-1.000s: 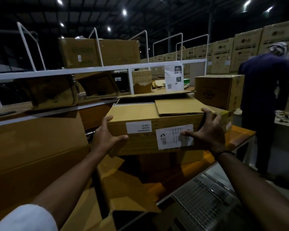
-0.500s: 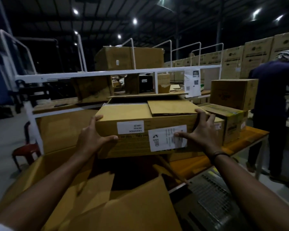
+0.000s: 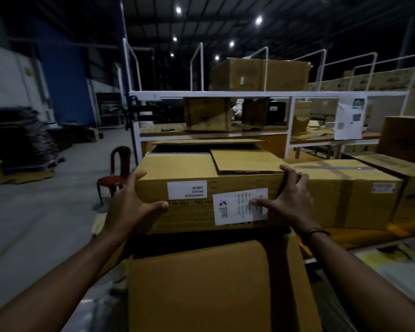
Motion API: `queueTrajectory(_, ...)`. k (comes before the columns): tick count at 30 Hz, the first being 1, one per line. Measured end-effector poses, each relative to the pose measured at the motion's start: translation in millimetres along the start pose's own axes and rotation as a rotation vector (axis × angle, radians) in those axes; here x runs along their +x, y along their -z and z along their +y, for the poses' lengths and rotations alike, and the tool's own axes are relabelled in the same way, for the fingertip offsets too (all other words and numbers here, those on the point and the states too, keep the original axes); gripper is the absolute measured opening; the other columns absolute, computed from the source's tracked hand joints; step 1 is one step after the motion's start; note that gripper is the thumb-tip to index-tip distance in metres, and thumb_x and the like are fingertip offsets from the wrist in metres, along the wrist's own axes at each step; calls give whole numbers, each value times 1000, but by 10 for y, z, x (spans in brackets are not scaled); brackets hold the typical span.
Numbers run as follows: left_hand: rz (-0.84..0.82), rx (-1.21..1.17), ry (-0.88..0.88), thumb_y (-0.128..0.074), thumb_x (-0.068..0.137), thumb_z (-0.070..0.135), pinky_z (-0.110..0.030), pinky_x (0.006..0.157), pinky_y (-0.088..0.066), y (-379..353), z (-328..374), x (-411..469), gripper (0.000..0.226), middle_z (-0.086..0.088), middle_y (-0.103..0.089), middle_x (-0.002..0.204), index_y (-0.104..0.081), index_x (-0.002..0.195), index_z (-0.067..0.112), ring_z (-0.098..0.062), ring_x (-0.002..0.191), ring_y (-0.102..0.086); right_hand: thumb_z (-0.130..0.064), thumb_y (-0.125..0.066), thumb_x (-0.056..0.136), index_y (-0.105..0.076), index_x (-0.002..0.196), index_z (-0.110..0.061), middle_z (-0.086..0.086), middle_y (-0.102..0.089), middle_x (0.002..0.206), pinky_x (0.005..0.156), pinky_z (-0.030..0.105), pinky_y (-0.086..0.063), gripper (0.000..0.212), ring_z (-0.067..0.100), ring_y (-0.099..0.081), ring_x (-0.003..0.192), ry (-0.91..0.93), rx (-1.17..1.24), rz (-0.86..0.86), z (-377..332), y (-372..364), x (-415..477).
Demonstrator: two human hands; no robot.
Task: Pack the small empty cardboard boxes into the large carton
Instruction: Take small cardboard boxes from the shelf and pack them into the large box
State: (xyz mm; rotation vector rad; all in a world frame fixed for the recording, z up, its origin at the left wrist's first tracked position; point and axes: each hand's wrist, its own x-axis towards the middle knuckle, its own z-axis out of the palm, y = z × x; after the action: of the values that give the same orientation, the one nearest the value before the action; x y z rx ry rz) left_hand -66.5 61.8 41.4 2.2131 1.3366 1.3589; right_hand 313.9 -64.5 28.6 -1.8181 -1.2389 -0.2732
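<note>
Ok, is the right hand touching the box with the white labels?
Touching. Head view: the right hand wraps the box's right end, its thumb flat on the label.

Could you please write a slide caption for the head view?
Left hand and right hand grip a labelled cardboard box by its ends above the large carton.

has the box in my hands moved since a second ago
Yes. The held box has shifted left, away from the paper sheet hanging on the white rack.
</note>
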Motion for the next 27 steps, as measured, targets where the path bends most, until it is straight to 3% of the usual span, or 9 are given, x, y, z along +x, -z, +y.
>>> queueTrajectory(5,45,29,63,-98,58,43,-30,72,-46,106,-138,-358,102,-16,-63,131,-46,144,26,-26,103,-61,-87,-75,42,-29,146,-38,17,-30,145,77,56,-60,125,47,-55,116,3,13,-76,-62,-252,-192)
queueTrajectory(12,25,77,76,-97,58,49,-32,76,-51,-31,-87,-490,101,-13,-64,131,-45,143,31,-29,108,-64,-81,-80,41,-28,147,-38,16,-32,144,78,56,-60,126,48,-55,116,-36,39,-111,190,-292,-317)
queueTrajectory(17,16,15,184,-97,61,47,-28,70,-45,-286,-198,-797,97,0,-64,112,-46,142,33,1,78,-52,-80,-82,43,-26,148,-40,15,-28,148,81,56,-59,127,49,-53,121,-24,13,-204,342,-358,-325)
queueTrajectory(21,-48,111,240,-89,63,64,-33,74,-48,-462,-368,-916,90,-8,-64,126,-42,135,36,-26,105,-61,-86,-78,41,-22,149,-41,17,-30,145,87,54,-55,130,47,-52,118,-14,-48,-276,437,-461,-338)
queueTrajectory(24,-53,178,233,-73,69,79,-37,78,-49,-544,-403,-930,82,-7,-56,137,-43,129,32,-29,117,-57,-86,-81,45,-21,150,-42,15,-24,153,103,61,-47,128,46,-41,132,-16,-93,-307,517,-546,-392)
queueTrajectory(26,-82,308,231,-59,68,91,-52,99,-49,-590,-421,-915,89,-12,-34,160,-42,136,35,-39,141,-41,-90,-74,51,-30,147,-38,12,-22,157,110,62,-40,117,44,-34,140,6,-116,-285,546,-574,-421)
queueTrajectory(27,-109,377,242,-53,69,95,-59,110,-39,-616,-434,-904,93,-12,-19,168,-42,140,36,-42,150,-27,-93,-68,56,-38,142,-34,10,-24,157,114,61,-36,109,41,-31,143,41,-144,-266,556,-585,-428)
